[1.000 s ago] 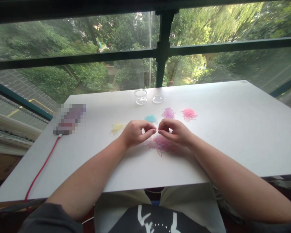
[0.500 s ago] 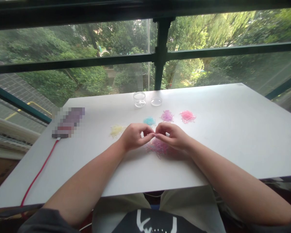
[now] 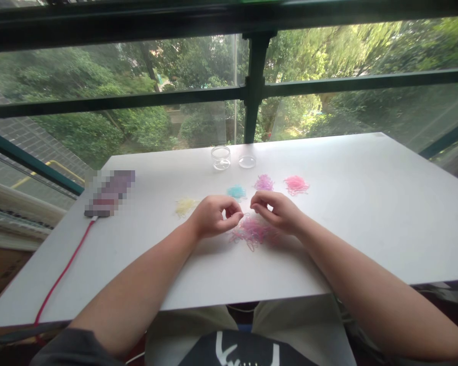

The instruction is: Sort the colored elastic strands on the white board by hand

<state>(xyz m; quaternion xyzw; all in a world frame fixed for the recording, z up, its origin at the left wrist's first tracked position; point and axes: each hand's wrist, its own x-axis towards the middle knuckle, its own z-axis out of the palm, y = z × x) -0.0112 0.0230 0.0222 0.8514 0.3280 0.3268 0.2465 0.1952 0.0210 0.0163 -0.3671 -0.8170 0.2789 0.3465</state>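
Observation:
My left hand (image 3: 218, 215) is pinched over the left edge of a mixed pile of pink and purple bands (image 3: 252, 231); a small loop shows at its fingertips. Just right of it, my right hand (image 3: 277, 211) has thumb and forefinger pressed together, and whatever it may hold is too small to see. Beyond my hands lie small heaps of blue bands (image 3: 236, 191), purple bands (image 3: 264, 182) and pink bands (image 3: 296, 185). A pale yellow heap (image 3: 184, 207) sits left of my left hand.
A clear round container (image 3: 221, 158) and a clear lid (image 3: 247, 161) stand near the far edge of the white table (image 3: 366, 213). At the left lies a blurred-out device (image 3: 112, 193) with a red cable (image 3: 66, 269). Windows rise behind the table.
My hands have moved apart; their fingertips were touching before. My right hand has shifted slightly right, and a small loop now shows at my left fingertips.

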